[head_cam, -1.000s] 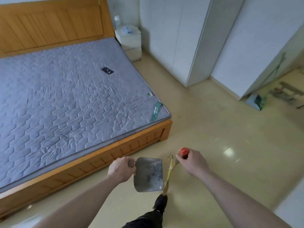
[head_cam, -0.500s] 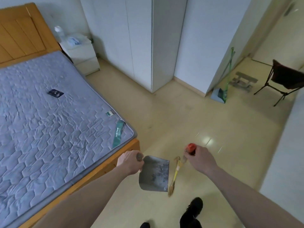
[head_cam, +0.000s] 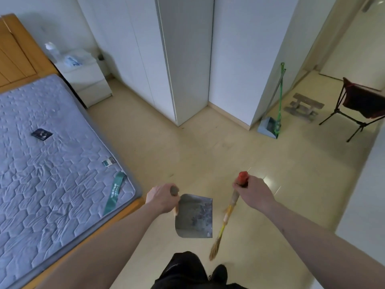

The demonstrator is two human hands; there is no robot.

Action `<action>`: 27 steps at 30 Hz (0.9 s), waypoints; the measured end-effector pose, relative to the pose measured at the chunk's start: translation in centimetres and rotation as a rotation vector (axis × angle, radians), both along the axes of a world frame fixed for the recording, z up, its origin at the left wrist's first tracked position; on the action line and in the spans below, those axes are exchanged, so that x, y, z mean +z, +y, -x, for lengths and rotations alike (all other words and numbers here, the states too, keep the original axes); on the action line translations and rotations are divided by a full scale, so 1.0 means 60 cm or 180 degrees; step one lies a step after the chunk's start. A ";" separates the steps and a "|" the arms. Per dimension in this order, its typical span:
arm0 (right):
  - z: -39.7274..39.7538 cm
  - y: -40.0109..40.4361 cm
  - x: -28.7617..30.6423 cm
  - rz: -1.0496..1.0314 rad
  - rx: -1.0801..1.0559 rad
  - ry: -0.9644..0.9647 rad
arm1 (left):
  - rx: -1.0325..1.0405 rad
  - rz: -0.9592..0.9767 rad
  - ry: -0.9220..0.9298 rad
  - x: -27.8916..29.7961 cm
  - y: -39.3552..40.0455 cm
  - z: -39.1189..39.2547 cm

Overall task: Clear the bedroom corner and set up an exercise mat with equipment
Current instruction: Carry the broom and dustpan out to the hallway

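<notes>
Clearing step in hand — left hand (head_cam: 161, 198) grips the metal dustpan (head_cam: 194, 216), right hand (head_cam: 251, 191) grips the small broom (head_cam: 226, 217); next, both likely need putting away — 0 mat visible.

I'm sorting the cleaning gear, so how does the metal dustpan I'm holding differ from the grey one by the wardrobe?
The flat metal dustpan hangs in the left hand by a short handle; the grey plastic dustpan stands on the floor with a long handle leaning against the white wardrobe. The metal one looks stained; the grey one is paired with a green-handled broom.
</notes>
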State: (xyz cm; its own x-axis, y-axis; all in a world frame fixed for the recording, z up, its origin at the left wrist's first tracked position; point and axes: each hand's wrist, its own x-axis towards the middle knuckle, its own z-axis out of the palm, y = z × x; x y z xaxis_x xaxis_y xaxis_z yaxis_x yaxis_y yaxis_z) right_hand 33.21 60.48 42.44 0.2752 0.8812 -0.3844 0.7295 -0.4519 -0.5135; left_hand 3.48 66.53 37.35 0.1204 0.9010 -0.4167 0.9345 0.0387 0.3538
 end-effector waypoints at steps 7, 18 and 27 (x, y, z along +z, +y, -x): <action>-0.155 0.124 -0.011 -0.0024 -0.0064 -0.0037 | 0.0013 0.0022 -0.0058 0.006 0.146 -0.154; -0.421 0.347 -0.026 0.0009 -0.0506 -0.0172 | -0.0417 0.0131 -0.0075 -0.011 0.423 -0.444; -0.672 0.486 -0.032 -0.0092 -0.0961 -0.0305 | -0.0938 0.0174 0.0106 -0.008 0.624 -0.720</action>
State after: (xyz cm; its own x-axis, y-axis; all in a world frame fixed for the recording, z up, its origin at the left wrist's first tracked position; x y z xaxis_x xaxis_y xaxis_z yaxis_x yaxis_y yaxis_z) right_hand 73.54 89.63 40.53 0.5599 0.7642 -0.3200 0.6103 -0.6417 -0.4646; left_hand 46.66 103.97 36.87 0.3588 0.8055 -0.4717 0.9194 -0.2177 0.3276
